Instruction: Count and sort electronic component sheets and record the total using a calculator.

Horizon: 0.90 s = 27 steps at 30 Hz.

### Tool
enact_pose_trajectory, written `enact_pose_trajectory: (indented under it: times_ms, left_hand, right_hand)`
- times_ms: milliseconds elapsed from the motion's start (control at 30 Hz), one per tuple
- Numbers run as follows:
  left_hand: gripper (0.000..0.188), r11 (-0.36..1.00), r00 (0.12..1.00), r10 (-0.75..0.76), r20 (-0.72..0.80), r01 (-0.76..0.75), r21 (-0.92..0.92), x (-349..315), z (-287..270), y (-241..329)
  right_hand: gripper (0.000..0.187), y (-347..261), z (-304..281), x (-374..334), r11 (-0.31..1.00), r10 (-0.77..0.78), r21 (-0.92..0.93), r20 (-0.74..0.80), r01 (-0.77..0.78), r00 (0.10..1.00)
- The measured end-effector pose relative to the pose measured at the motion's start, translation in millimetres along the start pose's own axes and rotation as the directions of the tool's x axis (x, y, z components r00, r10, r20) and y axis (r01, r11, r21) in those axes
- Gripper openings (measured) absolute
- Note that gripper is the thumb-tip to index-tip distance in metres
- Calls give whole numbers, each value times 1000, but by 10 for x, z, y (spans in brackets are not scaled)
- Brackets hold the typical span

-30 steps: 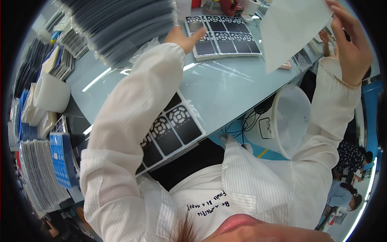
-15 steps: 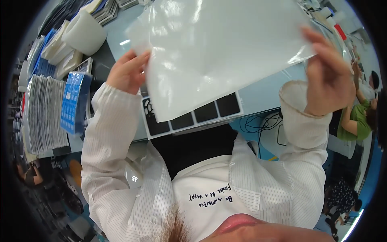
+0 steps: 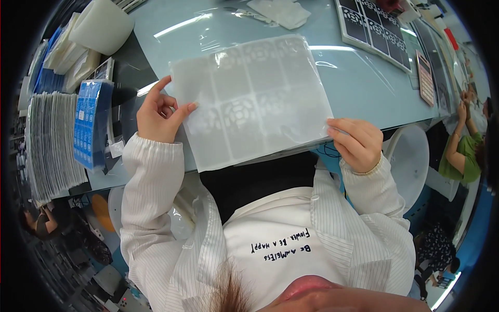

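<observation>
A milky, see-through plastic sheet lies flat over a black-and-white patterned panel, whose grid of dark blocks and white rings shows faintly through it. My left hand is at the sheet's left edge with thumb and forefinger spread. Its thumb rests on the film, and the forefinger touches the edge near the far left corner; the other fingers curl beside it. At the near right corner, my right hand pinches the sheet between thumb and fingers. How much of the panel's edge lies under those fingertips is hidden.
Left of the sheet stand a tall paper stack, blue packs and a white foam roll. More patterned panels and a pink calculator lie at far right. White crumpled pieces lie beyond. A person in green sits at right.
The plastic sheet, raised and tilted before, has come down over the patterned panel. My right hand has moved down and left with its corner; my left hand has spread its thumb and forefinger.
</observation>
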<state>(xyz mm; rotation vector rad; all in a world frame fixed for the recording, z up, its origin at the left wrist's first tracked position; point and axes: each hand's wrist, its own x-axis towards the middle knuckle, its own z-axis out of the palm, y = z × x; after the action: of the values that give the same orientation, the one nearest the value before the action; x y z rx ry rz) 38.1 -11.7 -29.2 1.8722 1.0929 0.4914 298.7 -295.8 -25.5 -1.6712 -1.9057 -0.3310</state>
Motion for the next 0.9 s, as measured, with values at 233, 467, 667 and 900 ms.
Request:
enact_pose_trajectory:
  times_ms: [233, 467, 667, 900]
  left_hand:
    - [74, 992, 1000, 13, 2, -13, 125, 34, 15, 45]
    - [74, 990, 1000, 19, 11, -20, 138, 45, -4, -33]
    - [75, 978, 1000, 21, 8, -22, 206, 11, -16, -18]
    - [54, 909, 990, 132, 55, -143, 390, 17, -54, -31]
  right_hand:
    - [31, -66, 28, -72, 997, 56, 58, 40, -58, 998]
    - [32, -34, 33, -59, 998, 29, 59, 49, -32, 998]
    - [31, -37, 54, -78, 998, 20, 64, 49, -23, 999]
    - [31, -89, 28, -46, 994, 71, 80, 80, -77, 994]
